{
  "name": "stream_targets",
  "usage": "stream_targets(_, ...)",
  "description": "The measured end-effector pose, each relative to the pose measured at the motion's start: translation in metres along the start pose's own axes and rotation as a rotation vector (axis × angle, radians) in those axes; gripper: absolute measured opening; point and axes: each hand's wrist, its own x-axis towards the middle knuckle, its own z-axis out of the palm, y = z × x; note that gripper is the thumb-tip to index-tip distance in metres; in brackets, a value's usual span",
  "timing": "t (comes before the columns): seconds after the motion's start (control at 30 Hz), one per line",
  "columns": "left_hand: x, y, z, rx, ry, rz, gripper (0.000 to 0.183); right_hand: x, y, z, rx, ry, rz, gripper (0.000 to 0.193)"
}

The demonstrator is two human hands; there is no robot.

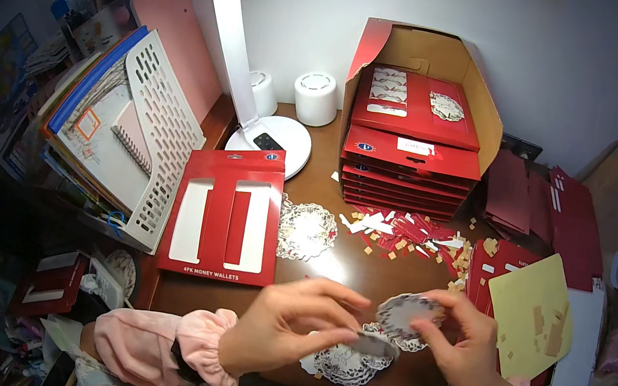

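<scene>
My right hand (pixel 471 350) pinches a round paper cutout (pixel 401 314) with a scalloped, dark-patterned edge and a grey middle. To its left, my left hand (pixel 298 327) has thumb and fingers closed on a small grey paper disc (pixel 375 345), seen nearly edge-on. Beneath both hands lies a heap of white lacy round cutouts (pixel 344 367) at the near table edge, partly hidden by the left hand. A second group of lacy round cutouts (pixel 308 231) rests farther back, beside a flat red cardboard package (pixel 225 215) with white windows.
An open carton (pixel 493 134) holds stacked red packages. Red, white and tan paper scraps (pixel 409 234) lie before it. A white desk lamp (pixel 229 38) and a white perforated file holder (pixel 161 142) stand left. A yellow sheet (pixel 531 315) covers red cards at right.
</scene>
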Motion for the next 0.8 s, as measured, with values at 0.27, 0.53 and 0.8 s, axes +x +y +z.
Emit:
stream_targets(0.27, -0.002, -0.008, 0.003, 0.008, -0.001, -0.133, 0.015, 0.006, -0.023, 0.016, -0.115, 0.089, -0.219, 0.032)
stream_targets(0.53, 0.004, -0.011, -0.001, 0.141, -0.034, -0.081, 0.016, 0.005, -0.012, 0.015, -0.143, -0.071, -0.219, 0.015)
stream_targets(0.8, 0.035, -0.063, -0.061, 0.737, 0.155, 0.044, 0.041, 0.003, 0.005, 0.001, 0.039, -0.039, 0.123, 0.016)
